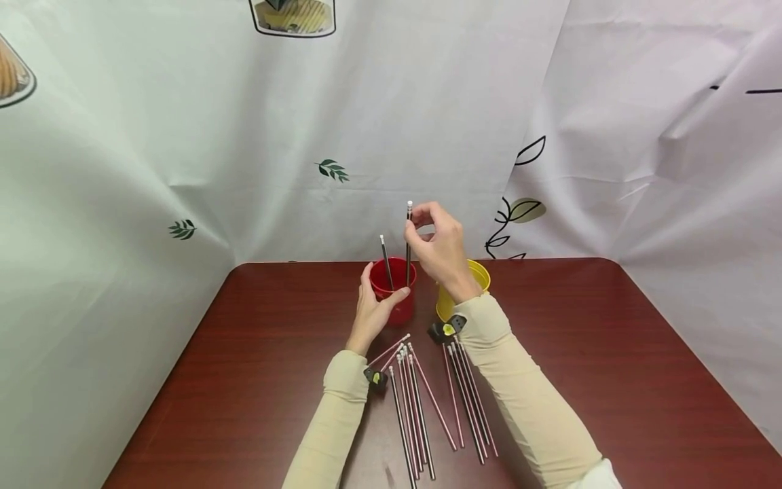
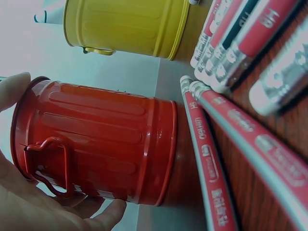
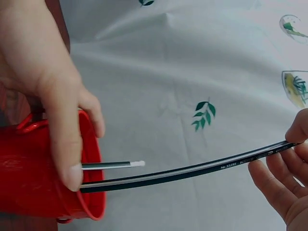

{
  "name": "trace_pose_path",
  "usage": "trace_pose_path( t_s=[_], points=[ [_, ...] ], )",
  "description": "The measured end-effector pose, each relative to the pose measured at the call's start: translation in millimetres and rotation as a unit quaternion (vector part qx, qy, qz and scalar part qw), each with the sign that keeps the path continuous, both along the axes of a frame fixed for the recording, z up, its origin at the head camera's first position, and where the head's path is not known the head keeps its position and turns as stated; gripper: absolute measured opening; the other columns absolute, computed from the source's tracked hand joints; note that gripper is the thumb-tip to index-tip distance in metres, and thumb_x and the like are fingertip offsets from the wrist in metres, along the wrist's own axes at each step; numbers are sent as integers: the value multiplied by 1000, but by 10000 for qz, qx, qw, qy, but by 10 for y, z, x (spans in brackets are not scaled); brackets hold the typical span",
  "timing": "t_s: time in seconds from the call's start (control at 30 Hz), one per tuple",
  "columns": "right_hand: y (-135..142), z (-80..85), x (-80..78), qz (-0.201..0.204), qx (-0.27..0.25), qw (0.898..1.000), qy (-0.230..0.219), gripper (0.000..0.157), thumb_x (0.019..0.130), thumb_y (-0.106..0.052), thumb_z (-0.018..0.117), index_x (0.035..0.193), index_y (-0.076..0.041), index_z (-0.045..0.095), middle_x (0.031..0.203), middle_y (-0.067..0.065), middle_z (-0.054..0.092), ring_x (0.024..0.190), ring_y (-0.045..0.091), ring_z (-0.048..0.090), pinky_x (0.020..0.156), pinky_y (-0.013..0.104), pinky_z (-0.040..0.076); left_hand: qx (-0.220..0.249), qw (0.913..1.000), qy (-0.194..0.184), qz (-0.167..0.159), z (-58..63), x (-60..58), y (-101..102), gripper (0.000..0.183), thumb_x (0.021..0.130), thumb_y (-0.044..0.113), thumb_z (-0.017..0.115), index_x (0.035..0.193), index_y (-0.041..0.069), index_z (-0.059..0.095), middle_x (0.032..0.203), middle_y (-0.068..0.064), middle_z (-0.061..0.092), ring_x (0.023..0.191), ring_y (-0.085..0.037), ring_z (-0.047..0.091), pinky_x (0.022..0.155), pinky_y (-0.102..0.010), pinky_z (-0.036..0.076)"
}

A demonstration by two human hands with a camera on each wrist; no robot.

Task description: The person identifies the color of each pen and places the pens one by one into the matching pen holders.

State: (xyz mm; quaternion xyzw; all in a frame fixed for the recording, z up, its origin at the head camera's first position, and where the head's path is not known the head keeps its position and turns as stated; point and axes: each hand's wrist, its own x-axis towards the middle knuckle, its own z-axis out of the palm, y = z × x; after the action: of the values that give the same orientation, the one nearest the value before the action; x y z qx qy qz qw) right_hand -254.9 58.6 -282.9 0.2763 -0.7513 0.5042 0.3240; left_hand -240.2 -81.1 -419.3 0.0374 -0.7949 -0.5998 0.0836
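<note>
A small red metal bucket (image 1: 400, 314) with wire handles stands at the back of the table. My left hand (image 1: 370, 314) grips it around the side, thumb at the rim. Above it my right hand (image 1: 444, 250) pinches a black pencil (image 3: 192, 172) near its white eraser end. That pencil's lower end is inside the bucket, beside the left thumb. Another black pencil (image 1: 386, 255) leans in the bucket, eraser up. Partly behind the right wrist is a yellow bucket (image 1: 444, 304), also seen in the left wrist view.
Two loose groups of pencils lie on the brown table (image 1: 275, 380) in front of the buckets: several red-and-silver and black pencils (image 1: 415, 421) between the forearms, and more pencils (image 1: 469, 407) by the right forearm. A white printed curtain (image 1: 379, 122) hangs behind the table.
</note>
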Motion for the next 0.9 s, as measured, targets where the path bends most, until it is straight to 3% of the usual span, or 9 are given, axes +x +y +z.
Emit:
trace_pose_path(
  t_s=[0.4, 0.6, 0.9],
  points=[
    [-31, -103, -18, -55, 153, 9999, -37, 12, 85, -10, 60, 94, -3, 57, 86, 6, 62, 79, 14, 61, 62, 26, 54, 22, 10000, 39, -35, 14, 1, -7, 92, 69, 48, 73, 142, 31, 19, 133, -2, 38, 119, -23, 38, 93, -52, 41],
    [-38, -288, -19, -9, 325, 9989, -344, 13, 86, -10, 60, 95, -2, 57, 86, 7, 61, 79, 15, 59, 65, 30, 54, 0, 10000, 31, -40, 16, 5, -9, 94, 69, 49, 72, 144, 28, 18, 132, -3, 38, 118, -24, 40, 93, -52, 40],
    [-61, -625, -9, 18, 342, 9956, -874, 12, 85, -10, 61, 94, -3, 57, 85, 7, 61, 76, 16, 61, 67, 25, 54, -30, 10000, 26, -52, 5, 2, -19, 96, 68, 51, 72, 144, 28, 18, 132, -5, 38, 116, -25, 41, 92, -52, 41]
  ],
)
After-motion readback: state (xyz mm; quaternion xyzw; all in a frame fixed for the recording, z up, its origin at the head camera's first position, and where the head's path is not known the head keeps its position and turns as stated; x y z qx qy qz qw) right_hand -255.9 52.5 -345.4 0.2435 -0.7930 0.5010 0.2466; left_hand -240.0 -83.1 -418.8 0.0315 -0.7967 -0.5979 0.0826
